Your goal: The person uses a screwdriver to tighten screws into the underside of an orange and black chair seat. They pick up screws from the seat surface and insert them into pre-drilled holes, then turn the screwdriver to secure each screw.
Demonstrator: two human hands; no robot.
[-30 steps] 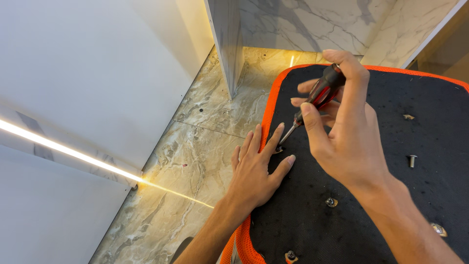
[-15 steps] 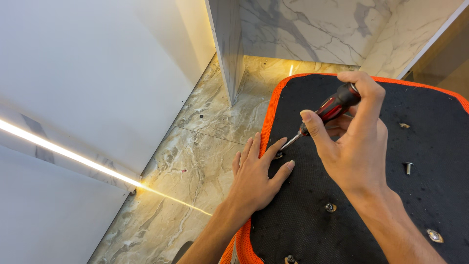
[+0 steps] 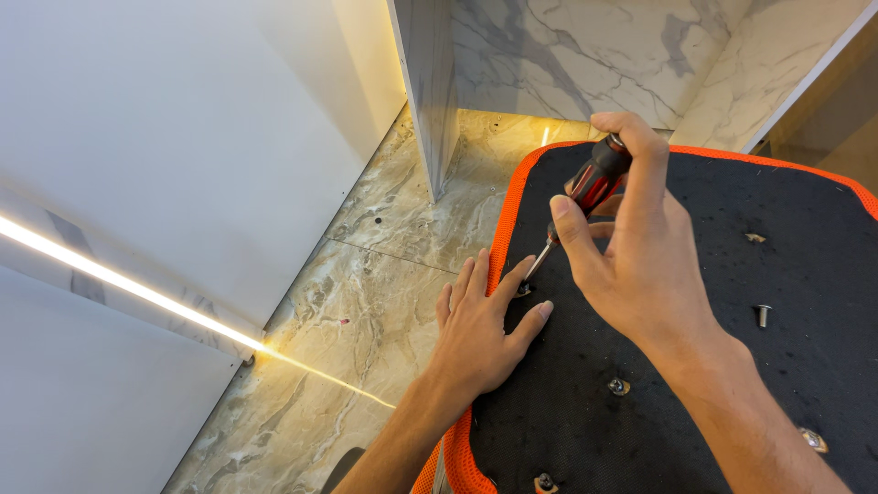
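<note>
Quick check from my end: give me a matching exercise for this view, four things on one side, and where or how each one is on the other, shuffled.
Things:
1. screwdriver
2. left hand
3. loose bolt
4. light strip

Places or states:
A. along the base of the white wall
B. gripped in the right hand, tip down at the panel's edge
C. standing alone on the black panel, right side
D. flat on the panel's orange edge, fingers spread beside the tip

Pairs: 1-B, 2-D, 3-C, 4-A

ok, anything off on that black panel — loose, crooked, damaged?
One bolt stands proud of the black fabric panel, unlike the seated ones. A small scrap lies near it. Right hand holds the screwdriver; nothing looks damaged.
</note>
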